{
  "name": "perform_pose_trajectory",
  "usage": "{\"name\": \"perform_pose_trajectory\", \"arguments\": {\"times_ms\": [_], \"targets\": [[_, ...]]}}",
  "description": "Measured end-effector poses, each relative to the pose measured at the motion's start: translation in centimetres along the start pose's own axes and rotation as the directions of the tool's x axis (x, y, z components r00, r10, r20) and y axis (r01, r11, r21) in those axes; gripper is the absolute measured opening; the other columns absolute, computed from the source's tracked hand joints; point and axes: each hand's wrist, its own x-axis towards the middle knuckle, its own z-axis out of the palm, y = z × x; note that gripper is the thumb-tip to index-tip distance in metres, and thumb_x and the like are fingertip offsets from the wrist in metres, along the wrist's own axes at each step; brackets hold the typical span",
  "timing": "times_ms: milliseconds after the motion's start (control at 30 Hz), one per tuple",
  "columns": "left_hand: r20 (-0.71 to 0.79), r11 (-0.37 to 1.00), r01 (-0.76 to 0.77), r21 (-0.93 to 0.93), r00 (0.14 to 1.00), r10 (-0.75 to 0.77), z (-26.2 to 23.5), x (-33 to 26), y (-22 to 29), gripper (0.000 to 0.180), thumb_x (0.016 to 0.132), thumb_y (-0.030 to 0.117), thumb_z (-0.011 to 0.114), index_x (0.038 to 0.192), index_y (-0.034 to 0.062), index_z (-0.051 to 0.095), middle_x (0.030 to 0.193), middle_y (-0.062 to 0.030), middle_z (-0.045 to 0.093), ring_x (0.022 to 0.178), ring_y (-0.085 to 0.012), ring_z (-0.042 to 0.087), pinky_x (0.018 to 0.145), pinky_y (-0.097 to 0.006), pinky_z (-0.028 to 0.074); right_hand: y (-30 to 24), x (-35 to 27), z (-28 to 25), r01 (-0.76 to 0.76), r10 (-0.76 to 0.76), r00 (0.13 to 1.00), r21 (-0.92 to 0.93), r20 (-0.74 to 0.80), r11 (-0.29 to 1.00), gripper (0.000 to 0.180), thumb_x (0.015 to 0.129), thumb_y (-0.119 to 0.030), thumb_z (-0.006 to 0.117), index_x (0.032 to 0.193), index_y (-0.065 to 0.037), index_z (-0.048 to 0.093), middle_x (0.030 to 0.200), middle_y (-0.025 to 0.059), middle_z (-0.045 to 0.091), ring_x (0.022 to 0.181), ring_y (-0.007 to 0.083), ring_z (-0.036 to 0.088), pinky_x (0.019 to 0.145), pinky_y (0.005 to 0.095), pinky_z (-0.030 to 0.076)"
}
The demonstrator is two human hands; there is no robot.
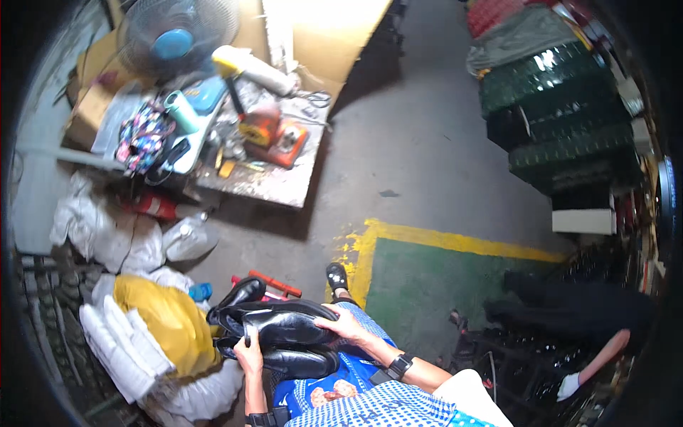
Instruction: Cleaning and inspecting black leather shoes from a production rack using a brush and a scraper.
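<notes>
A glossy black leather shoe [281, 326] lies across my lap, its toe pointing right. My right hand [343, 324] grips it near the toe, thumb and fingers closed on the upper. At the near side, toward the heel end, my left hand [249, 354] pinches the same shoe, and a small pale spot shows at its fingertips. Just below rests a second black shoe [304, 361] on my blue checked apron [348, 377]. Another black shoe [247, 292] sits behind them, partly covered.
Left of me are a yellow sack [160, 320] and white cloth bundles [117, 356]. Beyond stands a cluttered workbench [263, 186] with an orange machine [274, 139] and a fan [174, 43]. Green crates [548, 85] are stacked at right, near a person in dark clothes [576, 313].
</notes>
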Motion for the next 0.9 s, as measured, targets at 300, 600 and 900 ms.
{"name": "perform_pose_trajectory", "arguments": {"times_ms": [300,600,900], "targets": [[-0.090,0.988,0.120,-0.100,0.987,-0.130,-1.2,-1.7,-5.4,0.043,0.083,0.027,0.055,0.059,-0.0073,0.050,0.046,-0.0050,0.041,0.048,-0.0088,0.033,0.044,-0.032,0.030,1.8,1.4,3.3,-0.075,0.085,0.993,-0.116,0.084,0.990,0.053,0.071,-0.028,0.069,0.113,-0.002,0.051,0.102,0.0091,0.058,0.092,0.0156,0.055,0.081,0.0275,0.043],[-0.171,0.949,0.278,-0.147,0.938,-0.302,-0.9,-1.6,-7.8,0.045,0.083,0.028,0.054,0.055,-0.0059,0.046,0.044,-0.0077,0.036,0.044,-0.0115,0.032,0.043,-0.034,0.028,1.6,8.7,3.9,-0.037,0.093,0.990,-0.441,0.106,0.897,0.060,0.078,-0.040,0.059,0.121,-0.001,0.043,0.111,0.0154,0.053,0.103,0.0217,0.050,0.088,0.0310,0.040],[-0.230,0.867,0.440,-0.233,0.842,-0.489,2.8,0.4,-4.4,0.043,0.083,0.027,0.054,0.056,-0.0053,0.048,0.043,-0.0073,0.038,0.045,-0.0107,0.033,0.043,-0.034,0.030,-1.9,35.9,1.5,0.135,-0.183,0.982,-0.488,-0.051,0.862,0.061,0.079,-0.030,0.061,0.127,-0.003,0.034,0.110,0.0138,0.053,0.095,0.0193,0.053,0.067,0.0286,0.046]]}}
